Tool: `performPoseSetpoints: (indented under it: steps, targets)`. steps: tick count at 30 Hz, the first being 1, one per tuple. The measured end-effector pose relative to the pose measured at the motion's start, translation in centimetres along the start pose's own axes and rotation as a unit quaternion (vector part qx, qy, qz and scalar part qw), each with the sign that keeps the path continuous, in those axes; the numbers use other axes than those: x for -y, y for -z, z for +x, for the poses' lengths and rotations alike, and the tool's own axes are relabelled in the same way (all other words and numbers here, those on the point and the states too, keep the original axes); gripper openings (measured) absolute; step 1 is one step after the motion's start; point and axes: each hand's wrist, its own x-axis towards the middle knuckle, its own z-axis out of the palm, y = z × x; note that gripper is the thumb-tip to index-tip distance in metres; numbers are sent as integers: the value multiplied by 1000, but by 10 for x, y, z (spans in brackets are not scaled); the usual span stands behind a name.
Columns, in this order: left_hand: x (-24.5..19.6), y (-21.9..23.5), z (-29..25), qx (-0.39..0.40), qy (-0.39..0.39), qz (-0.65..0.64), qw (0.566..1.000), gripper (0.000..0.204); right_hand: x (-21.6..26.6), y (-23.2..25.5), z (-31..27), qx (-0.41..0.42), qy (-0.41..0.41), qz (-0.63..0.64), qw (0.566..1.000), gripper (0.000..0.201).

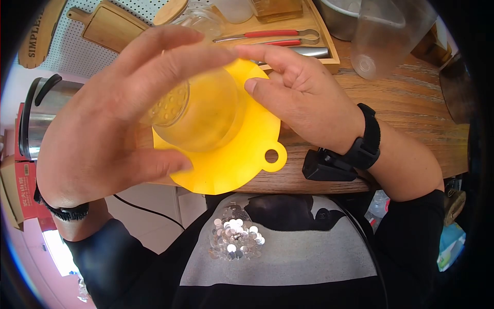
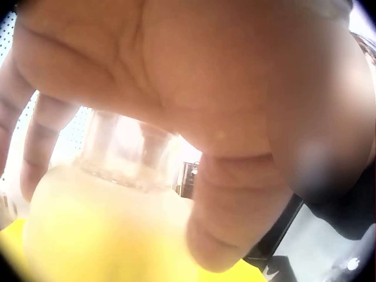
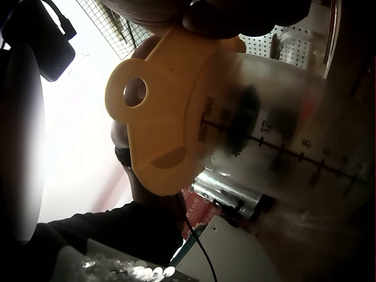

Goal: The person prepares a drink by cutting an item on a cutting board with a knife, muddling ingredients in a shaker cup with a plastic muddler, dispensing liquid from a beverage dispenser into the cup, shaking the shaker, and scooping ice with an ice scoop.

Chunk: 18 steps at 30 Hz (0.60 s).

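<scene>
A yellow disc with a ring tab [image 1: 260, 129] lies under a clear, rounded piece [image 1: 213, 121] that has a bumpy narrower end. The right hand [image 1: 319, 103] pinches the disc's far right edge, thumb on top. Over the clear piece's left side arches the left hand [image 1: 98, 118], blurred, its fingers and thumb spread apart. In the left wrist view, the palm [image 2: 194, 70] is above the clear neck [image 2: 126, 147]; contact cannot be told. The right wrist view shows a clear container with scale marks [image 3: 282, 132] against the yellow disc [image 3: 170, 82].
A wooden tray [image 1: 332, 56] at the back holds red-handled tongs [image 1: 270, 34] and jars. Right of it stands a clear tumbler [image 1: 375, 46]. Metal pots are at the left [image 1: 59, 110] and back right [image 1: 337, 23]. A black device [image 1: 327, 167] sits by the right wrist.
</scene>
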Motion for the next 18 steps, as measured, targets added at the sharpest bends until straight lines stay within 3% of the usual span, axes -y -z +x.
performPoseSetpoints:
  steps: [2,4,8,10,13,16,18]
  targets:
    - [-1,5,1,-36,-6,-44,998,73,-4,-1,0,-26,30,23,999,42]
    - [-4,17,-5,-19,77,-22,997,75,0,0,-1,-14,13,23,1000,41]
    - [-6,1,-3,21,119,14,993,76,-2,1,0,-3,1,7,1000,41]
    - [0,8,-2,69,30,-27,997,79,-1,0,0,-4,7,9,1000,41]
    - [7,9,-3,95,-19,-35,995,81,-1,0,-1,-1,14,5,1000,40]
    - [-5,12,7,69,-57,10,996,88,-3,0,-1,4,7,25,1000,40]
    - [-4,19,4,32,-28,6,999,91,-5,0,-1,5,-2,49,999,40]
